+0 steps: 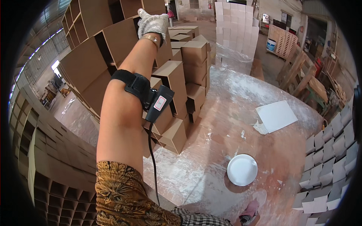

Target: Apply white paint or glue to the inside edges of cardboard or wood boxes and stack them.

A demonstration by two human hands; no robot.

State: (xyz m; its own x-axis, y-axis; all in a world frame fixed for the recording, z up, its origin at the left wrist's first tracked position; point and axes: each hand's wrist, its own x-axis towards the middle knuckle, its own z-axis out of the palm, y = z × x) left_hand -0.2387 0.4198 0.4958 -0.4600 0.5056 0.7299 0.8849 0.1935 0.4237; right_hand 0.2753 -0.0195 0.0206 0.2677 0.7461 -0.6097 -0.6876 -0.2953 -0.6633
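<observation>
One left hand [153,25] in a white knit glove reaches up in front of the stacked brown cardboard boxes [177,83]; one digit sticks up, but the others are hidden enough that I cannot tell how far it is closed or whether it has hold of a box. The boxes overlap too much to count and stand along the left side of the dusty reddish surface [218,124]. One black device [160,101] is strapped to the forearm, with one cable. At the lower edge is one pink-covered shape [250,211]; I cannot tell whether it is the right hand, nor its grip. The surface also carries one round white dish [242,170] and one white sheet [277,116], with one torn scrap [260,128] touching its lower left corner.
</observation>
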